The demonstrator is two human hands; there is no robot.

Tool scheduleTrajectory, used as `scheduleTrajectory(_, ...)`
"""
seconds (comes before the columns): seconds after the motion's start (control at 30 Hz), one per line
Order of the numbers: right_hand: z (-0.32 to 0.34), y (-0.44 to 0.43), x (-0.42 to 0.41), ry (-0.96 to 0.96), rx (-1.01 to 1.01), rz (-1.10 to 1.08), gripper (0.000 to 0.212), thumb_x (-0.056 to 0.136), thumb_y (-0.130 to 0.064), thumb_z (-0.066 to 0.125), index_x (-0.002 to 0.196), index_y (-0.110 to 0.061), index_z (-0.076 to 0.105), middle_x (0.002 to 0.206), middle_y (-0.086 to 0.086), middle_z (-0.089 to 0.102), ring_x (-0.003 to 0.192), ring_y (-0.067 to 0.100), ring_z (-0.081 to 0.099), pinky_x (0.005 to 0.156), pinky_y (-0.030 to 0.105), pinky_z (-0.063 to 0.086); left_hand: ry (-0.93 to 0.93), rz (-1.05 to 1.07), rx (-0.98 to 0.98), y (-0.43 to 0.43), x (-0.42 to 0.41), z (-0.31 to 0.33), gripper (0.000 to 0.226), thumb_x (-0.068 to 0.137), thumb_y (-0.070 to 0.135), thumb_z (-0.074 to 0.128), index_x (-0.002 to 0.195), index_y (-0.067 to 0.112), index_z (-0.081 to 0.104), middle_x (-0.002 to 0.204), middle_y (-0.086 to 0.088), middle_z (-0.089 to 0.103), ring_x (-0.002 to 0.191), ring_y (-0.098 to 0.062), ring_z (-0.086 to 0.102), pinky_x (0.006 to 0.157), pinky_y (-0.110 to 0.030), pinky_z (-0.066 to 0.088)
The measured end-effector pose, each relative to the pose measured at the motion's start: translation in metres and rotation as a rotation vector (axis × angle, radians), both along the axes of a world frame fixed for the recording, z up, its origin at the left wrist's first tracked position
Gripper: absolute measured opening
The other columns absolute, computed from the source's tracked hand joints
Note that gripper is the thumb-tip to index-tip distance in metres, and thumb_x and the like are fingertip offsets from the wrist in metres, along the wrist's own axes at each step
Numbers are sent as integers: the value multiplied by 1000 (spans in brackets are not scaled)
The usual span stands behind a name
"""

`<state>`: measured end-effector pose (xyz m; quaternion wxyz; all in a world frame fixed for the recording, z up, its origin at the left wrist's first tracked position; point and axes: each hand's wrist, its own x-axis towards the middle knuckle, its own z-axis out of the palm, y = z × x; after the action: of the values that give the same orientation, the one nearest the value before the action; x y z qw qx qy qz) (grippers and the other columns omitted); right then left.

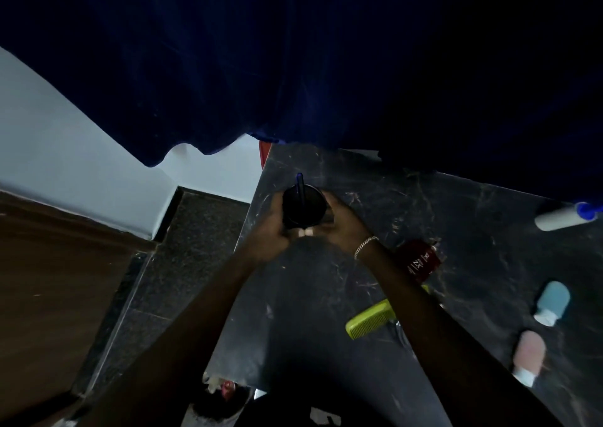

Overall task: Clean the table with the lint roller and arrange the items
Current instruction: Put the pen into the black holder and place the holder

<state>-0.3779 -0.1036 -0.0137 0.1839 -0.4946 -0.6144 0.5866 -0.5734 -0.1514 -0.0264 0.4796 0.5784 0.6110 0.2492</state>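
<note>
both hands [339, 221] grip what looks like a black cup [303, 208].

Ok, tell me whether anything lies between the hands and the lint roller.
Nothing visible does: bare table runs from the left hand and right hand, both holding the black cup, to the lint roller at far right. The red bottle lies nearer the person, off that line.

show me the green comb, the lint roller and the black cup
green comb [371, 320], head view, middle of its toothed body
lint roller [558, 218], head view, its white roll
black cup [310, 211], head view, its dark top
</note>
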Motion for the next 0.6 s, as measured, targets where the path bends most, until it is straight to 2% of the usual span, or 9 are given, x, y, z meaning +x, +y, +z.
scheduleTrajectory(0.07, -8, 17, -14, -16, 16, -9, 94, 55, -36, 85, 139, -38, 44, 123, -25, 59, 116, -2, 61, 98, 22, 53, 41, 9, 8, 18, -11, -10, 90, 89, 5, 74, 156, 32, 20, 137, 12, 50, 123, -5, 53, 87, 5, 38)
scheduleTrajectory(0.13, -16, 32, -26, -37, 23, -13, 96, 52, -44, 84, 138, -39, 43, 122, -24, 60, 114, -4, 61, 99, 25, 53, 65, 5, -3, 34, -19, -18, 94, 88, 2, 72, 159, 29, 17, 138, 11, 46, 125, -5, 50, 98, -11, 43)
scheduleTrajectory(0.2, -24, 44, -37, -37, 18, -19, 97, 50, -45, 83, 138, -37, 43, 126, -17, 60, 117, 5, 62, 103, 35, 53, 73, -11, -1, 48, -26, -27, 100, 85, -7, 71, 161, 22, 13, 140, 8, 44, 129, -6, 46, 102, -24, 48)
scheduleTrajectory(0.3, -31, 57, -47, -53, -3, -26, 94, 51, -36, 85, 135, -41, 44, 122, -18, 60, 121, 18, 60, 104, 47, 51, 77, -2, 2, 65, -32, -36, 105, 85, -2, 76, 162, 23, 8, 151, 0, 42, 135, -6, 41, 106, -23, 43)
scheduleTrajectory(0.33, -32, 61, -49, -71, 3, -32, 93, 54, -29, 87, 137, -37, 44, 122, -18, 59, 122, 19, 59, 105, 49, 51, 82, 7, 7, 69, -32, -38, 106, 85, 0, 77, 162, 23, 7, 154, -4, 41, 136, -6, 39, 105, -22, 40)
scheduleTrajectory(0.43, -36, 70, -55, -131, 31, -38, 92, 67, -6, 86, 146, -17, 39, 137, 3, 55, 128, 24, 54, 108, 44, 49, 65, 28, 11, 77, -33, -42, 103, 85, -5, 74, 162, 18, 9, 155, -12, 42, 134, -10, 41, 105, -23, 42)
scheduleTrajectory(0.5, -37, 73, -56, -127, 26, -46, 90, 69, 1, 82, 147, -13, 38, 138, 10, 54, 127, 29, 54, 103, 39, 53, 57, 31, 22, 81, -34, -43, 99, 86, -3, 74, 161, 15, 12, 154, -14, 44, 135, -15, 45, 107, -27, 43)
scheduleTrajectory(0.53, -38, 75, -57, -134, 27, -51, 90, 70, 1, 82, 147, -13, 37, 138, 12, 54, 128, 31, 54, 104, 42, 52, 57, 31, 28, 83, -34, -43, 98, 87, -1, 75, 160, 15, 13, 154, -14, 44, 137, -19, 46, 107, -25, 42)
scheduleTrajectory(0.6, -38, 77, -58, -154, 33, -41, 93, 71, -3, 82, 149, -14, 34, 142, 13, 52, 130, 30, 53, 108, 48, 47, 59, 36, 46, 85, -34, -44, 96, 86, -2, 76, 159, 13, 15, 154, -14, 45, 141, -24, 46, 100, -10, 41)
